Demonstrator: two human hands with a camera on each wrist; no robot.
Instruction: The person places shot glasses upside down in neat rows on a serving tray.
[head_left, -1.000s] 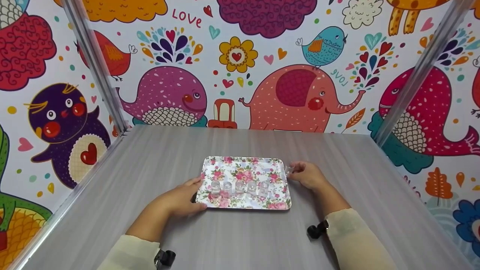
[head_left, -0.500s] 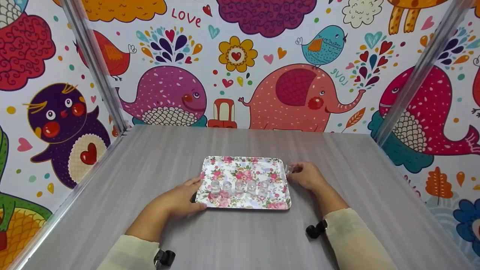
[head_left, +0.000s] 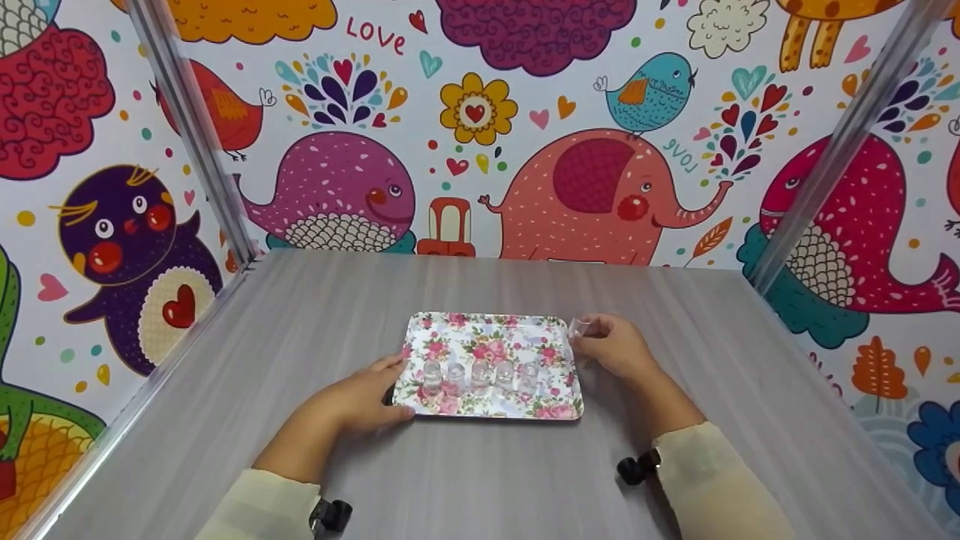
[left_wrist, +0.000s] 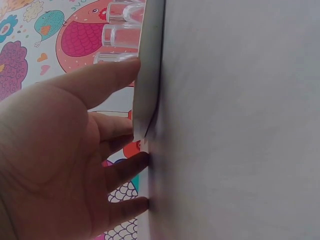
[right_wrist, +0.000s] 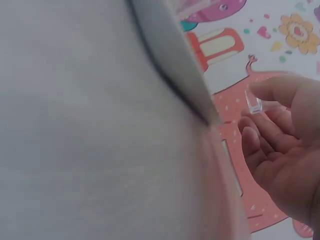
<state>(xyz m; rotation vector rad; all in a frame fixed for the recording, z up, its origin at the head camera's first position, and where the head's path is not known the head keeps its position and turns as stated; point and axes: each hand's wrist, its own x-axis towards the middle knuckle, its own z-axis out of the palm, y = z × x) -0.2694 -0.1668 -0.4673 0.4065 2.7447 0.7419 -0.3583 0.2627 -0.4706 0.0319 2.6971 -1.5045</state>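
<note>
A floral tray [head_left: 487,337] lies on the table, with several small clear cups [head_left: 480,375] in a row along its nearer half. My left hand [head_left: 364,397] touches the tray's left end; in the left wrist view its thumb [left_wrist: 115,77] presses the rim and the other fingers reach out fairly straight, two down by the tabletop. Just off the tray's right edge, my right hand [head_left: 615,346] pinches another small clear cup [head_left: 578,328]. The right wrist view shows this cup [right_wrist: 254,101] between thumb and fingers, raised and tilted.
The grey wood-grain table [head_left: 480,480] extends around the tray. Walls printed with cartoon animals [head_left: 585,195] stand behind and at both sides. Metal posts [head_left: 202,135] rise at the back corners. A black device [head_left: 637,466] sits on each wrist.
My right hand has lifted slightly with the cup, which now stands higher beside the tray's right edge. The left hand, the tray and the row of cups have not visibly moved.
</note>
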